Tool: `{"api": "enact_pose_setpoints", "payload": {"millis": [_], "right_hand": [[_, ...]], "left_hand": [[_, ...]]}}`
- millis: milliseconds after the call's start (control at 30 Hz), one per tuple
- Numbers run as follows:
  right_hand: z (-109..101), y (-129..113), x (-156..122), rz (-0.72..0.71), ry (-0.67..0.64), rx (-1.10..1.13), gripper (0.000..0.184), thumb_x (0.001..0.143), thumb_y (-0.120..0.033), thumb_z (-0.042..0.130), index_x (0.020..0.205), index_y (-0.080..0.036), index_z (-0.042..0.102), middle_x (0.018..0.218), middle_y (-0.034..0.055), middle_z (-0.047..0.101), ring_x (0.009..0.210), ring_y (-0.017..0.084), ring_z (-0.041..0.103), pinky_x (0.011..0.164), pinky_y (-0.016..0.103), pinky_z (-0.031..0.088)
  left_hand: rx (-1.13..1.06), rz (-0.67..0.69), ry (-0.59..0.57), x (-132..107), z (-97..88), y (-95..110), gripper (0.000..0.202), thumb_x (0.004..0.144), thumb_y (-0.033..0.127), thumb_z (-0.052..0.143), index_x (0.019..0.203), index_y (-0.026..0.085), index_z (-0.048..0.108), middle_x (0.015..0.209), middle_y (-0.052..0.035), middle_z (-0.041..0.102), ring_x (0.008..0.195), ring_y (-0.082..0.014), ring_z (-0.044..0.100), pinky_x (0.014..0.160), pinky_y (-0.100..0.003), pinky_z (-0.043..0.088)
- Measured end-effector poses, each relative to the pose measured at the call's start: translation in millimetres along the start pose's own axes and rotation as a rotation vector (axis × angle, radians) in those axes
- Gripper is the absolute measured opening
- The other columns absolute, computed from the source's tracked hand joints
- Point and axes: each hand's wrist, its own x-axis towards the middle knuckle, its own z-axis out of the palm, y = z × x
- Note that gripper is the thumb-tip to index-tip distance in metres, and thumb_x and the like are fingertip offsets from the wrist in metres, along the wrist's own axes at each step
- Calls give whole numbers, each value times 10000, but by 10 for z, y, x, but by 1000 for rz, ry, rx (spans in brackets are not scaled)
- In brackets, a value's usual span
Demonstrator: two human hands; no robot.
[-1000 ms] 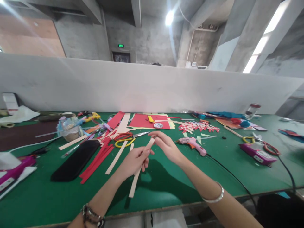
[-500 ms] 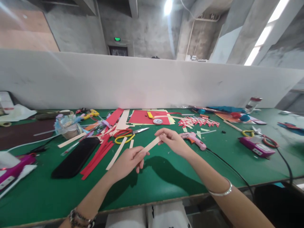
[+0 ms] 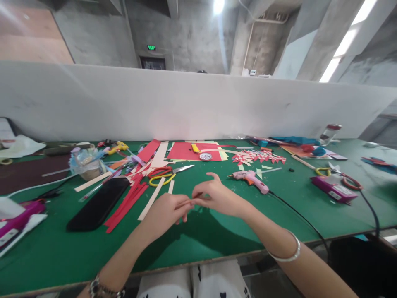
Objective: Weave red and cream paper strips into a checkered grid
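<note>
In front of me, over the green table, my left hand (image 3: 169,209) and my right hand (image 3: 218,196) meet at the fingertips. Both pinch a cream paper strip (image 3: 185,203), of which only a thin edge shows between the fingers; the rest is hidden. My right index finger is raised off the pinch. Just beyond my left hand lie more cream strips (image 3: 152,199) and red-and-yellow-handled scissors (image 3: 161,176). A pink glue gun (image 3: 252,180) rests on the table to the right of my right hand.
Red paper strips (image 3: 128,207) and a black phone (image 3: 97,205) lie at left. Farther back are red paper sheets (image 3: 181,151) and a woven red-and-white piece (image 3: 259,157). A purple power strip (image 3: 333,189) sits at right. The white partition (image 3: 192,103) closes off the back.
The strip that stretched between my hands is now folded down and mostly covered. My right hand has moved left and down to meet my left fingertips.
</note>
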Motion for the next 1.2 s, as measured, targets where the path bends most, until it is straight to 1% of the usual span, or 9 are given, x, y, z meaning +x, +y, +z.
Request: {"api": "enact_pose_setpoints", "payload": {"millis": [67, 133, 200, 333, 467, 633, 833, 1033, 1200], "right_hand": [[1, 34, 17, 12, -14, 42, 176, 861, -281, 503, 779, -169, 611, 633, -21, 595, 592, 88, 509, 822, 308, 368], [-6, 66, 9, 32, -21, 82, 157, 855, -236, 500, 779, -162, 616, 622, -10, 582, 575, 91, 482, 615, 213, 358], [-16, 81, -17, 50, -16, 127, 168, 859, -200, 477, 769, -159, 612, 617, -11, 572, 553, 83, 465, 532, 188, 311], [-24, 71, -64, 54, 17, 164, 212, 877, -204, 436, 754, -158, 602, 618, -13, 562, 536, 76, 453, 525, 181, 305], [1, 37, -55, 45, 28, 174, 182, 861, -292, 491, 887, -159, 613, 697, 10, 608, 594, 91, 502, 547, 183, 320], [39, 19, -17, 1, 21, 139, 208, 869, -266, 482, 785, -157, 638, 584, -10, 555, 527, 75, 434, 520, 179, 293], [41, 13, -42, 24, 30, 247, 202, 874, -238, 467, 795, -156, 633, 584, -22, 550, 529, 64, 476, 522, 162, 317], [23, 21, -53, 49, 54, 213, 157, 846, -237, 504, 843, -162, 642, 632, -11, 575, 554, 72, 470, 526, 169, 317], [15, 31, -77, 65, 44, 266, 195, 863, -254, 479, 799, -158, 636, 577, -25, 565, 493, 56, 442, 499, 159, 319]], "left_hand": [[-55, 0, 25, -21, -13, -19, 354, 841, 455, 422, 758, 173, 618, 616, 21, 605, 485, -107, 521, 494, -194, 390], [-101, 4, 56, -47, -35, -48, 348, 833, 469, 442, 798, 180, 632, 652, 23, 619, 489, -102, 521, 495, -191, 392], [-117, 9, 84, -70, -58, -79, 343, 828, 471, 458, 789, 181, 638, 681, 19, 634, 498, -100, 526, 497, -188, 389], [-128, 12, 126, -90, -72, -102, 334, 822, 459, 485, 767, 175, 652, 688, 11, 650, 496, -94, 526, 499, -184, 384], [-178, -19, 134, -82, -40, -47, 301, 801, 443, 524, 816, 178, 666, 697, 6, 661, 488, -92, 520, 476, -181, 380], [-185, -25, 185, -64, -19, 22, 268, 765, 427, 574, 784, 176, 664, 711, -1, 659, 523, -102, 546, 461, -177, 384], [-266, -9, 215, -60, -31, -37, 270, 765, 432, 575, 821, 190, 682, 748, -11, 693, 537, -102, 568, 474, -172, 407], [-187, -17, 300, -71, -41, -72, 306, 773, 456, 553, 769, 186, 699, 714, -16, 695, 519, -114, 574, 421, -175, 372], [-169, 14, 286, -80, -73, -81, 303, 807, 426, 509, 825, 198, 708, 752, -13, 706, 525, -109, 577, 480, -184, 422]]}}
